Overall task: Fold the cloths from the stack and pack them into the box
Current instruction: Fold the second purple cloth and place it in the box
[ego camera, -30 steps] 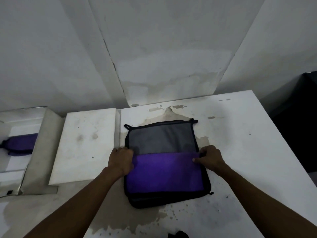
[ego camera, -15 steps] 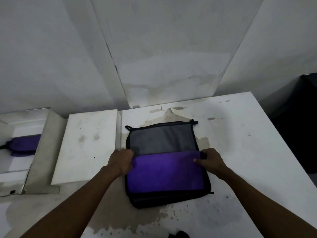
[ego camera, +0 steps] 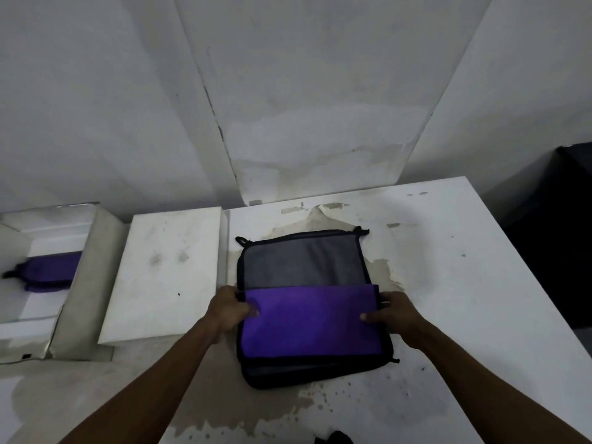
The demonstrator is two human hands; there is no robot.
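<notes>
The purple rectangular cloth with black edging lies folded in half on top of the stack of black-trimmed cloths, on the stained white table. The left hand pinches its left corner, thumb on top; the right hand pinches the right corner. It looks soft and light — likely to sag and slide unless held at both corners, as now. How many cloths the stack holds cannot be told. The open white cardboard box on the left is cut off — a purple bundle inside is blurred.
</notes>
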